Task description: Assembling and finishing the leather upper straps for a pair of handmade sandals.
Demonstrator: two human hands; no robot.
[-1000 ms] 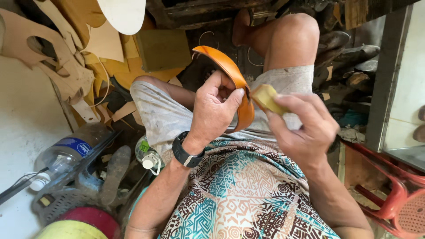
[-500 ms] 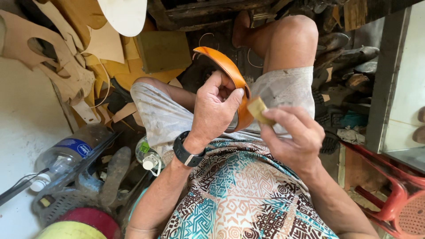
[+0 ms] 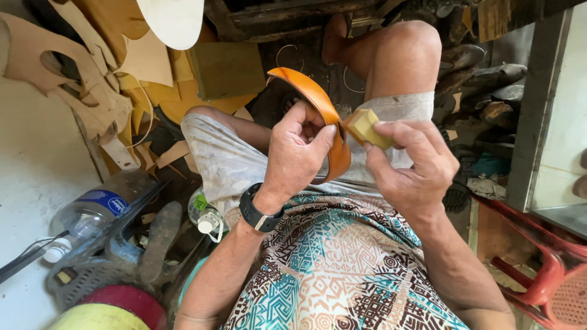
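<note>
The left hand (image 3: 299,156) is closed around a curved orange leather strap (image 3: 315,104), held up over the person's lap, thumb pressed on its outer face. The right hand (image 3: 413,168) pinches a small yellowish block (image 3: 365,126) against the strap's edge, so the rubbing looks under way; how much of the edge is finished cannot be told. On the floor at the left lie a clear plastic bottle (image 3: 92,217) with a blue label and a small bottle (image 3: 205,214) with a green label and white cap.

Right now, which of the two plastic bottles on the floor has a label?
The large clear bottle at far left, with a blue label; the smaller green-tinted bottle by the thigh shows none.
</note>
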